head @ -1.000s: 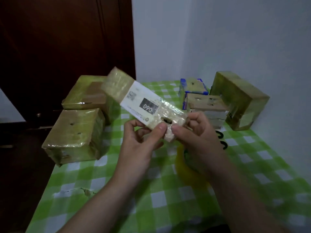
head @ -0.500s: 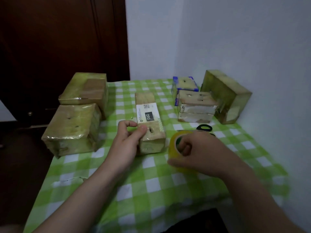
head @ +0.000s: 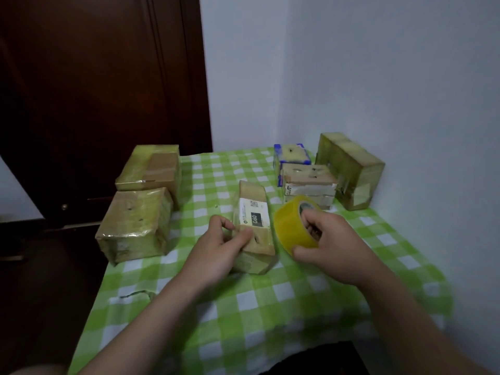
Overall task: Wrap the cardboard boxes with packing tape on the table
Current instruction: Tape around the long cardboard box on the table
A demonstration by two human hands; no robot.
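Note:
A long narrow cardboard box (head: 254, 228) with a white label lies on the green checked tablecloth (head: 270, 307) in the middle of the table. My left hand (head: 219, 250) grips its near left side, thumb on top. My right hand (head: 330, 247) holds a yellow roll of packing tape (head: 293, 228) just right of the box, fingers hooked into the core, the roll lifted off the cloth.
Two large taped boxes (head: 135, 223) (head: 154, 169) stand at the left edge. At the back right are a blue-edged box (head: 290, 155), a flat box (head: 308, 182) and a tall taped box (head: 350, 169) by the white wall. A dark door stands behind.
The narrow box went from held in the air to lying on the table. My right hand let go of it, took the tape roll and raised it beside the box.

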